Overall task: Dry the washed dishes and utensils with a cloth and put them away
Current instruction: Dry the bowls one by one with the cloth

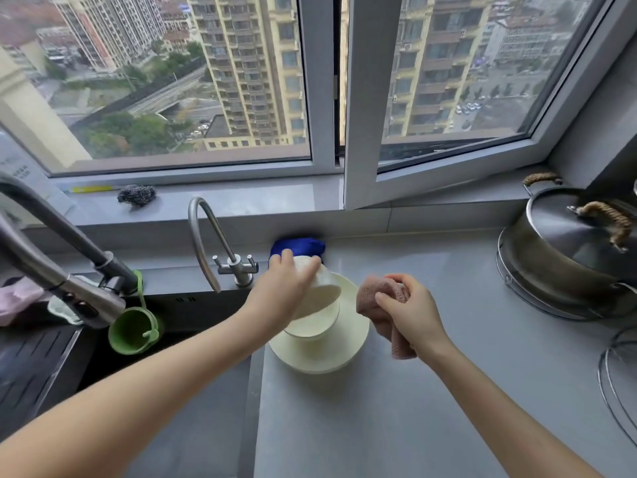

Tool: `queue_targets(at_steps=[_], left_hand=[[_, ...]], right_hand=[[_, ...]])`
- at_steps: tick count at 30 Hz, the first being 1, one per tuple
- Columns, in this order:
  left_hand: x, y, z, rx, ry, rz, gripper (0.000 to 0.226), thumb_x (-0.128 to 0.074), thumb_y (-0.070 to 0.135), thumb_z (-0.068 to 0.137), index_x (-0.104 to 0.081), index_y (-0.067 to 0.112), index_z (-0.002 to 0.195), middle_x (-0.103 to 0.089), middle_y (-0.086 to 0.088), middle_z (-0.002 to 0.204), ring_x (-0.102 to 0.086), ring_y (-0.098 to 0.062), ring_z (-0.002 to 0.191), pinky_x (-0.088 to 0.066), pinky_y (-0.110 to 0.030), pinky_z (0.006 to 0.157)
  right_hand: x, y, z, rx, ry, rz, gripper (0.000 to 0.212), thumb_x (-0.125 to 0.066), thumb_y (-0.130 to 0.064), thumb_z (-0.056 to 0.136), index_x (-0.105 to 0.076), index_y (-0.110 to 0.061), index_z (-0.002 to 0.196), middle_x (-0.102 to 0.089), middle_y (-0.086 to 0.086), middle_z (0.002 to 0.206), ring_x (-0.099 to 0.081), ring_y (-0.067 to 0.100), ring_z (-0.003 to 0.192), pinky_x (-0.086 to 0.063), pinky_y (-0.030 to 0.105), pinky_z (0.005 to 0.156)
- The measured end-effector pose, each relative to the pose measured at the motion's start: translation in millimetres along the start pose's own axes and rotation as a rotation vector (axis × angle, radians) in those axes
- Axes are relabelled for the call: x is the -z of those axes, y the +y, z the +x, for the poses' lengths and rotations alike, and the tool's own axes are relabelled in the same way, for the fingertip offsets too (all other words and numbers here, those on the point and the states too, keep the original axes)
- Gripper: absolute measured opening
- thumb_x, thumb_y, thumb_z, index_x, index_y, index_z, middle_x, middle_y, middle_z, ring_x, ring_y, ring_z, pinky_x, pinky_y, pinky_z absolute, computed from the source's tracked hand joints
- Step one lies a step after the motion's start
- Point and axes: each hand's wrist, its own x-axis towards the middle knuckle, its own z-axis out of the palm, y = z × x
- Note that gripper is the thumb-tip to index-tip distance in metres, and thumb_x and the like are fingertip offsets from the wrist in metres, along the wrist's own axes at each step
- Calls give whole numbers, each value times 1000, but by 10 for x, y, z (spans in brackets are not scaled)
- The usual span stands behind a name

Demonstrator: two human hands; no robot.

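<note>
My left hand (281, 291) grips a cream bowl (322, 293), tilted and lifted just above a stack of cream dishes. That stack is a second bowl (317, 327) sitting on a wide cream plate (348, 346) on the grey counter (413, 408). My right hand (408, 313) is closed on a crumpled pinkish-brown cloth (374, 298), just right of the plate and apart from the bowl. A blue cloth (303, 246) lies behind my left hand against the wall.
A dark sink (41, 357) lies at the left with a pull-out tap (62, 267), a green silicone holder (132, 334) and a small curved tap (220, 250). A lidded steel pot (565, 257) stands at the right. A wire rack (617, 384) sits at the right edge. A scourer (136, 195) rests on the sill.
</note>
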Motion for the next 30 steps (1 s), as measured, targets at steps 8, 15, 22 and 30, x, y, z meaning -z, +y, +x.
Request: queue_targets(at_steps=[8, 15, 22, 30], left_hand=[[133, -134, -56, 590, -149, -1030, 32, -42, 13, 86, -45, 21, 118, -52, -16, 106, -56, -34, 89, -56, -43, 71], [70, -135, -395, 665, -317, -1695, 60, -51, 69, 74, -64, 27, 114, -70, -6, 108, -66, -29, 98, -52, -41, 75], [87, 35, -617, 505, -113, -1732, 25, -59, 37, 88, -72, 16, 88, -73, -1, 83, -65, -16, 81, -54, -28, 73], [-57, 117, -686, 766, -68, -1954, 84, -78, 63, 43, -68, -4, 93, -65, -22, 91, -58, -31, 85, -48, -47, 84]], right_hand=[[-42, -264, -320, 384, 238, -120, 27, -62, -16, 85, -62, -24, 110, -66, -9, 88, -59, 13, 71, -51, 31, 64], [-495, -262, -536, 875, -273, -829, 72, -18, -69, 91, -39, -25, 144, -27, 8, 155, -15, 30, 146, 0, 54, 115], [-531, -183, -770, 918, -456, -1088, 75, 3, -57, 95, -36, -16, 145, -44, 15, 144, -35, 34, 137, -15, 45, 111], [-687, -388, -1161, 648, -556, -515, 75, -46, -36, 84, -17, -20, 152, -55, -12, 123, -49, 6, 103, -33, 30, 78]])
